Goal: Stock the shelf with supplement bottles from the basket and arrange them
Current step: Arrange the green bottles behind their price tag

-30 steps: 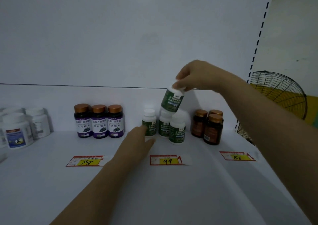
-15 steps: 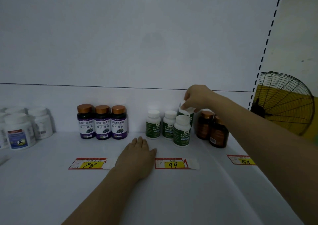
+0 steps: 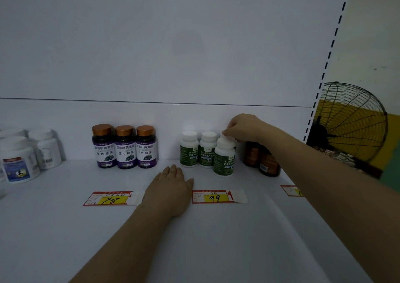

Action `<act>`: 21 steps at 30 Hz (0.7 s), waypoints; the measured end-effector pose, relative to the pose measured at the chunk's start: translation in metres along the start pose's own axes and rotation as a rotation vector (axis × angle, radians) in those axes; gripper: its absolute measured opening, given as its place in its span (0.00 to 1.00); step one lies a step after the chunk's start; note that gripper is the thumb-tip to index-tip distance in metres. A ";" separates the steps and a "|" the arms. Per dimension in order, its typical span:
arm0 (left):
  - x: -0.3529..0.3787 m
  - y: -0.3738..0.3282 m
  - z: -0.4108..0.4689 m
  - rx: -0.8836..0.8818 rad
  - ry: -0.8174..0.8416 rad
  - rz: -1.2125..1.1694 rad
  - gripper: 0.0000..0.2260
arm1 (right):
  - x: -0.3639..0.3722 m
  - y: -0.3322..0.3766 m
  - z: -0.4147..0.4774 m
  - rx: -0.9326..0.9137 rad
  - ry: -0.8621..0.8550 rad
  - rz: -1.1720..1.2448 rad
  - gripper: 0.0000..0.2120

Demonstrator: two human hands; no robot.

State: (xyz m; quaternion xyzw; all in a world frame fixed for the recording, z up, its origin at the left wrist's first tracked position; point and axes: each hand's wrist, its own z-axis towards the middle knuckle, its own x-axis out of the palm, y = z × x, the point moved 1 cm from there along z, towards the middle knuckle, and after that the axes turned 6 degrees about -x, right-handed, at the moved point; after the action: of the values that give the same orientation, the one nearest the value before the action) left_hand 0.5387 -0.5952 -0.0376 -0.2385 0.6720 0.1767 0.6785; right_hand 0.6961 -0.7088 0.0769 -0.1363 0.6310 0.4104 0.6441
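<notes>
- Your right hand (image 3: 242, 128) is pinched around the cap of a green-label bottle (image 3: 227, 136) in the back row, mostly hidden behind the front green-label bottle (image 3: 224, 158). Whether its base is fully seated on the shelf (image 3: 216, 239) cannot be told from here.
- Your left hand (image 3: 171, 188) lies flat and open on the shelf, palm down, gripping nothing, between the price tag marked 78 (image 3: 108, 198) and the price tag marked 99 (image 3: 217, 196).
- If you let go before the bottle stands level, it is likely to tip into the front bottle or the two green-label bottles (image 3: 198, 148) to its left, which stand touching or nearly so; one knock could topple the cluster.
- Your right wrist and forearm pass just over the brown bottles (image 3: 263, 159). Pulling back low could catch their caps and drag them forward.
- The front bottle stands alone ahead of the row, so it is the likeliest to be struck as your hand withdraws.
- The shelf is smooth, white and flat with no front lip visible; I judge that a fallen round bottle would roll freely.
- Three purple-label bottles (image 3: 125, 147) stand in a neat row to the left, white tubs (image 3: 23, 155) further left.
- The light is dim. A perforated upright (image 3: 331, 49) ends the shelf on the right, with a caged fan (image 3: 350, 122) beyond it. The basket is out of view.
</notes>
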 end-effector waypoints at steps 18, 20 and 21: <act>-0.047 -0.071 -0.035 0.046 -0.271 -0.331 0.10 | -0.083 -0.066 -0.068 -0.089 -0.067 -0.177 0.16; -0.052 -0.104 -0.042 0.121 -0.287 -0.377 0.16 | -0.078 -0.073 -0.070 -0.107 -0.023 -0.198 0.18; -0.050 -0.121 -0.044 0.135 -0.294 -0.377 0.18 | -0.074 -0.077 -0.070 -0.118 -0.004 -0.199 0.18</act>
State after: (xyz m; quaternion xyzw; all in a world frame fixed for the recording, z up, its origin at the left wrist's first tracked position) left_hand 0.5679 -0.7154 0.0229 -0.2853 0.5199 0.0347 0.8045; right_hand 0.7114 -0.8319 0.1072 -0.2351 0.5880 0.3811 0.6736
